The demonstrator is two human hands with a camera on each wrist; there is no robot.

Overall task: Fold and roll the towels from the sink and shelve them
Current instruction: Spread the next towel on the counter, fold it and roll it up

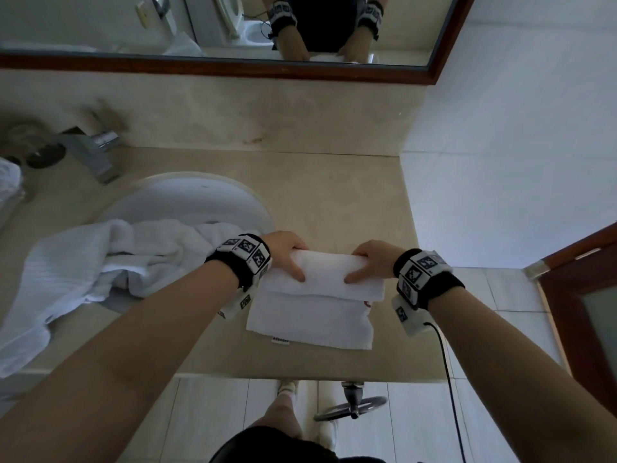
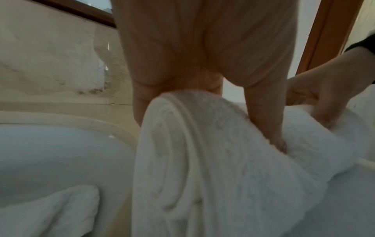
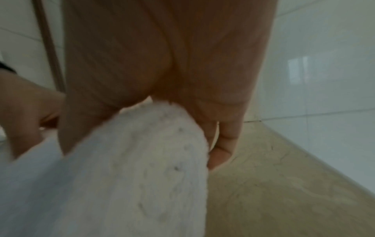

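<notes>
A white folded towel [image 1: 310, 322] lies on the beige counter right of the sink, its far part wound into a roll [image 1: 329, 272]. My left hand [image 1: 288, 255] grips the roll's left end, thumb on the near side and fingers curled over the far side. My right hand [image 1: 369, 262] grips the right end the same way. The left wrist view shows the spiral end of the roll [image 2: 182, 152] under my left hand [image 2: 202, 96]. In the right wrist view the other roll end [image 3: 146, 152] sits under my right hand [image 3: 162, 104]. A second white towel [image 1: 100, 262] drapes crumpled over the sink's near rim.
The oval sink [image 1: 187, 202] and its chrome faucet [image 1: 90, 152] lie to the left. A wood-framed mirror [image 1: 217, 65] hangs above the backsplash. A white tiled wall [image 1: 500, 145] bounds the counter on the right, with a wooden door frame [image 1: 581, 295] beyond. The counter's front edge [image 1: 300, 375] is near.
</notes>
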